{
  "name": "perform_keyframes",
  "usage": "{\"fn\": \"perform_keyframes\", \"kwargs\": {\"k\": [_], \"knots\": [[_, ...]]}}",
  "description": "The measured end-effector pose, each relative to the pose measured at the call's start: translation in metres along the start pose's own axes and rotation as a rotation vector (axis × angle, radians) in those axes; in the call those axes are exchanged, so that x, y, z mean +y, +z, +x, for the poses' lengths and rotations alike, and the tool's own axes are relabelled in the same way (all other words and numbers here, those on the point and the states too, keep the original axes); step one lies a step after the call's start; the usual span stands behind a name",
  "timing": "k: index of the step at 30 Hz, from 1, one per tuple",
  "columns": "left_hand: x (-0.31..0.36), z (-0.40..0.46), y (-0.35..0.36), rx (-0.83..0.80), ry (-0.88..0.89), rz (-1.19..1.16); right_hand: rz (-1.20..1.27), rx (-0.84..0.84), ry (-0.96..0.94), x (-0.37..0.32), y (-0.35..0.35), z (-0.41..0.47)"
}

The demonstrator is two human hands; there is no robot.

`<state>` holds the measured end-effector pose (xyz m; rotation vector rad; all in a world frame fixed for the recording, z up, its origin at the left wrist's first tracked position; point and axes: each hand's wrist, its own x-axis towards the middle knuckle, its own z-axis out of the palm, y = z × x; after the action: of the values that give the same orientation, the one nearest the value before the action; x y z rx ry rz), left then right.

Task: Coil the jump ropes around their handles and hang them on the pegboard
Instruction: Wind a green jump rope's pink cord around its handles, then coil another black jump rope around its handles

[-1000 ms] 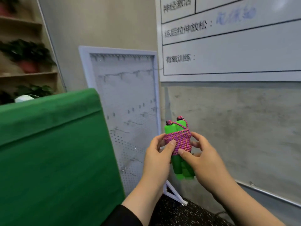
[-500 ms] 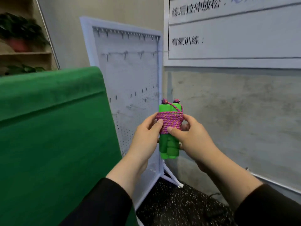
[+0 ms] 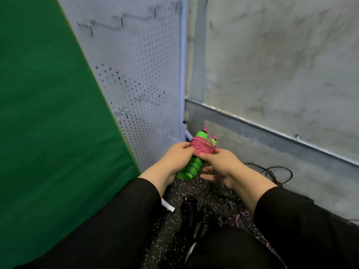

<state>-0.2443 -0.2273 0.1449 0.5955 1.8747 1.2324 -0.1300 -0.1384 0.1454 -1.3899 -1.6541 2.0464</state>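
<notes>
A jump rope point(image 3: 196, 152) with two green handles, bound together by a coil of pink rope, sits between both my hands, low near the floor. My left hand point(image 3: 174, 156) grips the bundle from the left at the pink coil. My right hand point(image 3: 219, 164) pinches the coil from the right, thumb on the rope, fingers under the handles. The white pegboard point(image 3: 143, 78) stands just behind and left of the bundle, with wire hooks point(image 3: 108, 26) near its top. On the floor below lie a black jump rope point(image 3: 196, 216) and a loose pink rope point(image 3: 250, 224).
A tall green mat point(image 3: 48, 123) stands to the left and covers part of the pegboard. The grey concrete wall point(image 3: 281, 65) with a metal rail point(image 3: 272, 133) is on the right. A black cable point(image 3: 272, 171) lies on the speckled floor by the wall.
The view has tilted down to the floor. Both hands have lowered the coiled green-handled rope from chest height to the foot of the pegboard, and the bundle now tilts to the right.
</notes>
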Motion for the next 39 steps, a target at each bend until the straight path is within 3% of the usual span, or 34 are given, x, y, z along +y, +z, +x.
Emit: {"fn": "perform_keyframes", "kwargs": {"k": [10,19,25,31,34,39], "knots": [[-0.149,0.075,0.032,-0.035,-0.322,-0.044,0.019,-0.107,0.235,0.124,0.000,0.106],[-0.244,0.078,0.074,-0.119,-0.584,-0.136,-0.027,-0.146,0.435,0.228,-0.012,0.125],[-0.272,0.078,0.087,-0.180,-0.602,0.001,-0.091,-0.179,0.525,0.248,-0.013,0.124],[-0.297,0.089,0.083,-0.191,-0.518,0.212,-0.190,-0.103,0.483,0.247,-0.018,0.127],[-0.255,0.077,0.077,-0.154,-0.506,0.333,-0.197,-0.059,0.454,0.244,-0.024,0.122],[-0.196,0.083,0.076,-0.063,-0.319,0.494,-0.165,0.001,0.453,0.222,-0.046,0.101]]}}
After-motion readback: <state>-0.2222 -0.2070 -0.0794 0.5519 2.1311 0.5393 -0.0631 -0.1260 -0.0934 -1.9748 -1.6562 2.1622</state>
